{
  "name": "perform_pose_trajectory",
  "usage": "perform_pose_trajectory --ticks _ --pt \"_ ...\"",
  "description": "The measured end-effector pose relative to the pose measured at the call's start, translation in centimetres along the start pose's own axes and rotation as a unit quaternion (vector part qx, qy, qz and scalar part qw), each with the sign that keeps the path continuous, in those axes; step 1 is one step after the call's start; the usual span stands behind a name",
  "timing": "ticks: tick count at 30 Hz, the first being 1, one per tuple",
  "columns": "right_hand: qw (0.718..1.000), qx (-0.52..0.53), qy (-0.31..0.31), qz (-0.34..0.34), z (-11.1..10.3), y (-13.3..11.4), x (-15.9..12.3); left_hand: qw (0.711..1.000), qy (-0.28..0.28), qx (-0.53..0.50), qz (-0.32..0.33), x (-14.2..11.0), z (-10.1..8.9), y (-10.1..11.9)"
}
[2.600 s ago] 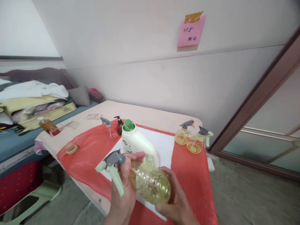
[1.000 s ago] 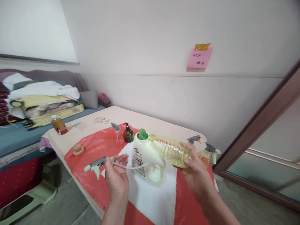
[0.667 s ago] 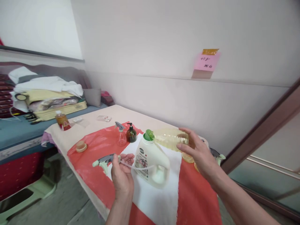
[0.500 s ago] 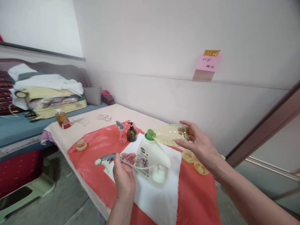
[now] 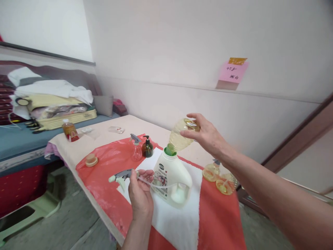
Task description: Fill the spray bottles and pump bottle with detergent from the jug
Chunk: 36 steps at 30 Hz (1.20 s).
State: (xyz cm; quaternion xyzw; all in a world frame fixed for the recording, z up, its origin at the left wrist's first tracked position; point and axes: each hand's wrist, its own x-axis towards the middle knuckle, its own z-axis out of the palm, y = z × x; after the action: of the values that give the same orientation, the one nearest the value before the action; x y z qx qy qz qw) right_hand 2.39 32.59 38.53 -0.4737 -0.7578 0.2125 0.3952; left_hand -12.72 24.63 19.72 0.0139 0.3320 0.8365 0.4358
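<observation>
Your right grip (image 5: pixel 208 135), right of center in the frame, is closed around the base end of the yellow bottle (image 5: pixel 179 137), fingers on the far side and thumb nearer you. The bottle lies just left of that grip, tipped neck down toward the lower left, its neck at the green spout (image 5: pixel 170 150) of the white jug (image 5: pixel 170 172); you cannot tell how far in it reaches. The jug stands upright at center on a white cloth (image 5: pixel 178 222). Your left grip (image 5: pixel 142 192), palm up at lower center, pinches the gray-and-green spray head (image 5: pixel 123 174) by thumb and fingers, its tube passing in front of the jug. Two yellow spray bottles (image 5: pixel 225 184) stand lower right on the counter's red sheet (image 5: pixel 221 222), beneath your right forearm.
</observation>
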Motion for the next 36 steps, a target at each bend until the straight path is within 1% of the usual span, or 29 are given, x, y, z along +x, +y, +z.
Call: perform_pose_trajectory --ticks 5,12,15,18,21,23,25,26,27,29,30,31,32,33,36 --pt "1.000 -0.014 0.002 -0.008 0.6 -0.7 0.7 1.000 0.001 -0.005 0.002 -0.1 0.1 0.2" --pt "1.000 0.016 0.007 -0.018 0.8 0.0 0.4 1.000 0.000 0.002 0.006 -0.2 0.1 0.3" --pt "0.999 0.025 0.022 -0.012 0.4 0.7 -0.2 1.000 -0.002 0.005 0.006 -0.2 0.1 0.2" --pt "0.998 0.045 0.037 0.007 -0.2 2.1 -1.5 1.000 -0.004 0.011 0.009 -0.2 0.1 0.0" --pt "0.992 0.093 0.059 0.063 -0.6 4.3 -3.9 1.000 -0.003 0.019 0.011 -0.2 0.1 -0.1" --pt "0.978 0.155 0.083 0.111 -0.3 6.2 -6.1 1.000 -0.003 0.023 0.013 -0.2 0.2 -0.2" --pt "0.954 0.242 0.091 0.154 0.4 8.5 -8.5 1.000 -0.001 0.028 0.015 -0.3 0.2 -0.4" --pt "0.934 0.296 0.107 0.169 0.9 9.7 -9.7 0.999 0.000 0.031 0.017 -0.4 0.2 -0.4" --pt "0.907 0.358 0.112 0.190 1.5 10.9 -10.8 0.999 0.002 0.034 0.020 -0.4 0.2 -0.5" --pt "0.849 0.469 0.102 0.220 2.5 13.0 -13.0 0.999 0.007 0.043 0.029 -0.4 0.3 -0.7" --pt "0.828 0.502 0.105 0.227 2.9 13.9 -14.0 0.998 0.009 0.047 0.033 -0.4 0.3 -0.7" --pt "0.812 0.523 0.109 0.235 3.3 14.6 -14.9 0.998 0.011 0.050 0.037 -0.4 0.3 -0.8" --pt "0.802 0.534 0.110 0.244 3.5 15.3 -15.8 0.998 0.012 0.053 0.038 -0.4 0.4 -0.8" --pt "0.798 0.536 0.111 0.253 3.6 15.8 -16.4 0.998 0.012 0.055 0.036 -0.4 0.4 -0.9" --pt "0.805 0.514 0.110 0.276 3.6 17.0 -17.8 0.997 0.009 0.065 0.038 -0.6 0.7 -1.1"
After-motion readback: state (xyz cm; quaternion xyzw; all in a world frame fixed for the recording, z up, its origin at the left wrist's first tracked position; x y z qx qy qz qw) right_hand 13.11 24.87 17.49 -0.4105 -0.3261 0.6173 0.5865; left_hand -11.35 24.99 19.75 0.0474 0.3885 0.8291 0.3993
